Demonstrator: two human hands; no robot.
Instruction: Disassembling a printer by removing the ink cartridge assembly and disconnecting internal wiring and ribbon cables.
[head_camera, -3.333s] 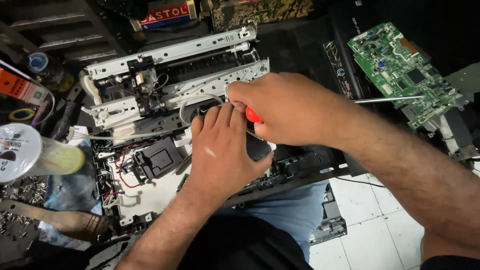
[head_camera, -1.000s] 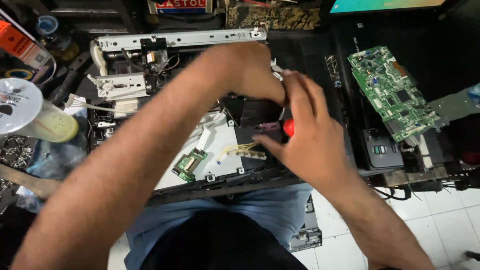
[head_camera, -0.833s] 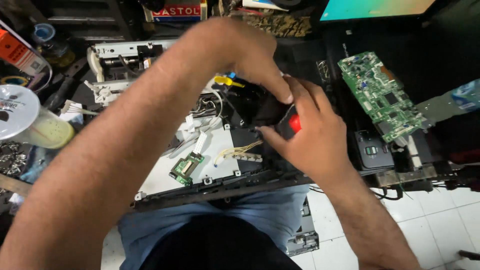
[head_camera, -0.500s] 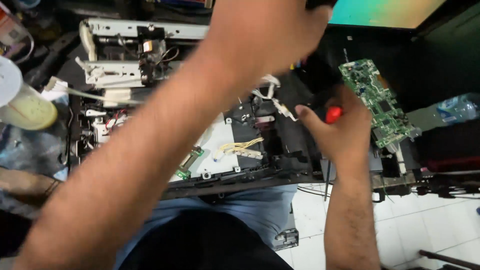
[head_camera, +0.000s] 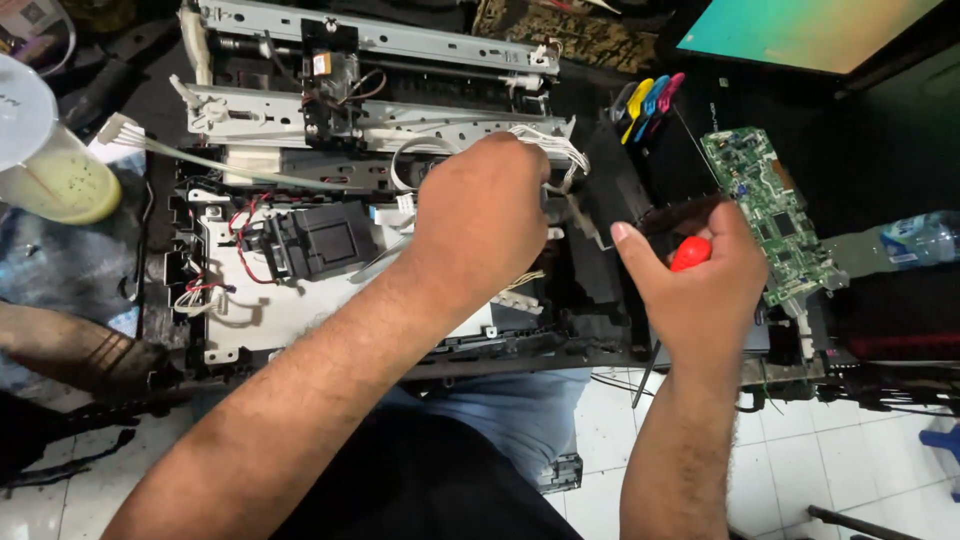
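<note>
While the right hand (head_camera: 700, 290) kept a closed grip around a screwdriver (head_camera: 690, 253), only the red handle showed between thumb and curled fingers, and a thin dark shaft seemed to run down below the wrist toward the floor. That hand sat just off the right edge of an opened printer chassis (head_camera: 330, 300), in front of a loose green circuit board (head_camera: 770, 215) that lay tilted to its right.

The left hand (head_camera: 480, 215) reached across the middle of the chassis, knuckles up and fingers bent down into the machine near a bundle of white wires (head_camera: 545, 150). Its fingertips were hidden behind the hand, so I could not tell whether the grip had closed on a wire or merely pressed against the black inner housing (head_camera: 600, 200).

Left of that hand sat a black block-shaped module (head_camera: 315, 240) with red and black leads running to it, fixed on a pale base plate (head_camera: 290, 310). Along the far side ran a long grey metal rail (head_camera: 380, 35) with a small carriage mounted on it.

Beyond the black housing stood a row of coloured ink tank caps (head_camera: 648, 100), yellow, blue and pink. A monitor (head_camera: 800, 30) glowed teal to orange at the upper right. A clear plastic bottle (head_camera: 910, 240) lay on its side at the right edge, and a capped container of yellowish liquid (head_camera: 50, 170) stood at the far left. White floor tiles (head_camera: 860, 450) showed below the person's lap.
</note>
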